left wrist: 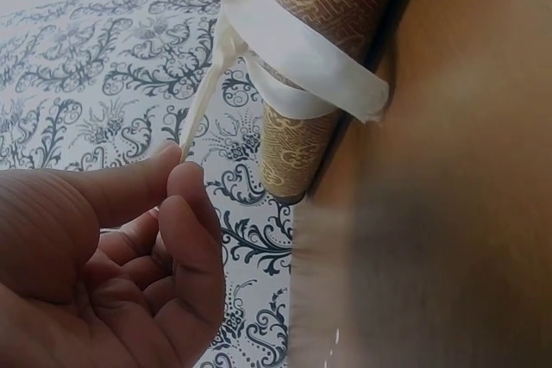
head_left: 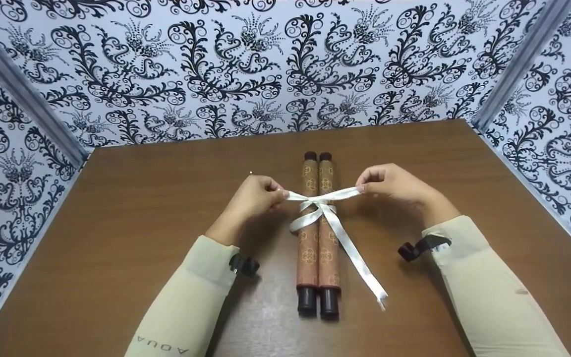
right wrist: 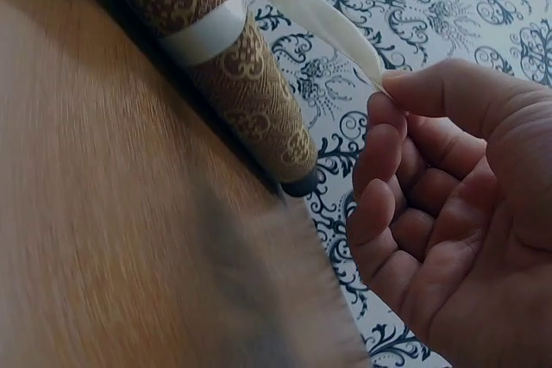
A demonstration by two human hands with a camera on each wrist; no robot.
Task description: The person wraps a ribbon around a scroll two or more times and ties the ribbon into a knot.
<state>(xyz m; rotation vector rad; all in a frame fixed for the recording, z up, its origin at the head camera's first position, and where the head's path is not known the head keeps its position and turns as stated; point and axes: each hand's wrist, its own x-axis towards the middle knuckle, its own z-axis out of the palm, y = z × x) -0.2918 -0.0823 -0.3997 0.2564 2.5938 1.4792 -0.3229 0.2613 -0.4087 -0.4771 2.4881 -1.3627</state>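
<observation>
Two patterned scrolls (head_left: 308,263) with dark end knobs lie side by side on the table, pointing away from me. A white ribbon (head_left: 352,243) goes round both and crosses in a knot over their middle, with a loop at the left and a frayed tail hanging toward the lower right. My left hand (head_left: 260,196) pinches one part of the ribbon between thumb and forefinger, left of the scrolls. On the other side my right hand (head_left: 397,186) pinches another part the same way. Both parts stretch out sideways from the knot, as the left wrist view's ribbon (left wrist: 207,96) also shows.
The brown wooden table (head_left: 176,198) reaches back to a wall (head_left: 246,64) covered in black-and-white scroll pattern, with matching panels on both sides. Black straps with dark mounts sit on the left cuff (head_left: 211,253) and the right cuff (head_left: 454,233).
</observation>
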